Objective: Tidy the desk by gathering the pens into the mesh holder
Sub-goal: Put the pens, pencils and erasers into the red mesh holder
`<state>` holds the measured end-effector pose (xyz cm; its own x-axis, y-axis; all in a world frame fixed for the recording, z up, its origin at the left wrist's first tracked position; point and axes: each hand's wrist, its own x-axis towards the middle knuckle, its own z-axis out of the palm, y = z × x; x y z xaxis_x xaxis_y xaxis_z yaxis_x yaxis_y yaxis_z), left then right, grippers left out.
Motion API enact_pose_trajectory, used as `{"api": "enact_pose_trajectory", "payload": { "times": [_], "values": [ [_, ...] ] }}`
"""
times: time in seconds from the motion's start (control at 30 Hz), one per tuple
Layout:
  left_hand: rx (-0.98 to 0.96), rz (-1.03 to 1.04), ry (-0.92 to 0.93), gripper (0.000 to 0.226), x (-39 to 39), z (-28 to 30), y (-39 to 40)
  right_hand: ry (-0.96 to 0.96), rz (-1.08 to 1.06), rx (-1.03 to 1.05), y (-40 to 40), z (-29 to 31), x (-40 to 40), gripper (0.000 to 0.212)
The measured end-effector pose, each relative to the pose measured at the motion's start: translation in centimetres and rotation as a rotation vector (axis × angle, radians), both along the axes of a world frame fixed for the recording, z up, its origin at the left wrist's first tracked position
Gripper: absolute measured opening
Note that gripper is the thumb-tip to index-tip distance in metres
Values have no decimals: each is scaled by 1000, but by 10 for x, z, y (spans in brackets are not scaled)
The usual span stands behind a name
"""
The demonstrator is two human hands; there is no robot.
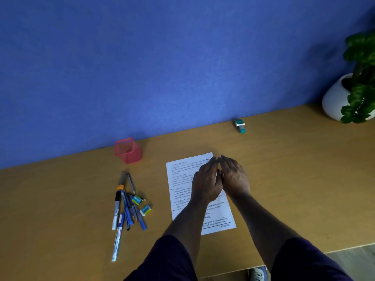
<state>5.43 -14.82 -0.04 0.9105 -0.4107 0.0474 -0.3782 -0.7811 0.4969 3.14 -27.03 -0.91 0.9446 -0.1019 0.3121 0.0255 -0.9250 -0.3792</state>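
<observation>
Pens [126, 205]: one loose pile at desk [284, 179] left, about eight with pencils, exact count unclear; long axes run near to far, fanned.
Erasers [145, 209]: two, at pile's right edge.
Holder [127, 150]: one, red mesh, just beyond the pile, by the wall.
Paper [182, 179]: one sheet, centre.
Left hand [206, 182]: over paper, fingers straight, holding nothing; nearer the pens, which lie to its left.
Right hand [235, 179]: touching the left, likewise flat and unladen.
Stamp [240, 125]: one.
Plant [353, 86]: one.

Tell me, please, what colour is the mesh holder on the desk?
The mesh holder is pink-red, seen in the head view.
</observation>
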Motion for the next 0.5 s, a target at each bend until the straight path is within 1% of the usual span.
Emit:
{"api": "enact_pose_trajectory", "payload": {
  "times": [0.1,0.23,0.37,0.5],
  "values": [
    [27,2,-2,54,-12,-1,22,-11,21,8,18,-3,-10,36],
    [44,7,-36,54,-27,-2,49,-40,63,-19,42,-10,-21,38],
    [64,42,-62,51,-41,-8,77,-45,125,-63,64,-15,-28,34],
    [80,100,-41,50,-47,-11,104,-7,187,-57,92,-15,-25,41]
  ]
}}
